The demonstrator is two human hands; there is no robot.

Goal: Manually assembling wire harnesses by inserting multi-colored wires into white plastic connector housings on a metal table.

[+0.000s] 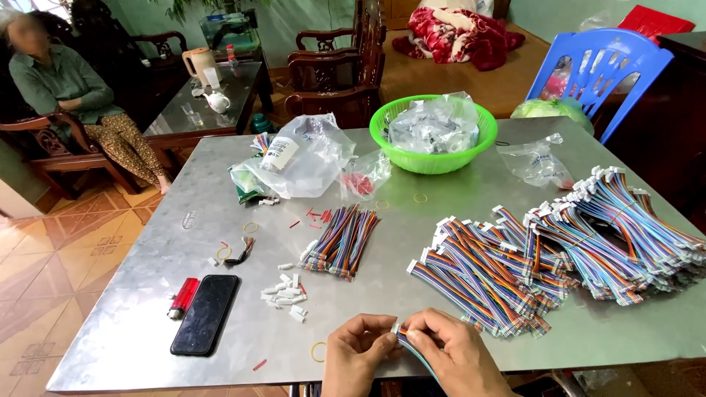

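Both hands working at the table's (147, 294) 6 o'clock edge. Left hand (358, 351) and right hand (450, 351) are pinching one thin multicoloured ribbon cable (412, 347) between fingertips, its white connector end showing between the thumbs. White connectors (284, 291) lying at 10 o'clock of the hands. Finished cable pile (544, 254) sitting at 2 o'clock. Black phone (205, 314) and red lighter (182, 297) resting at 9 o'clock. Green basket (432, 160) sitting at 12 o'clock.

Both my hands are down low and close together, left hand (358, 351) curled inward, right hand (450, 354) pinching, fingertips nearly meeting.
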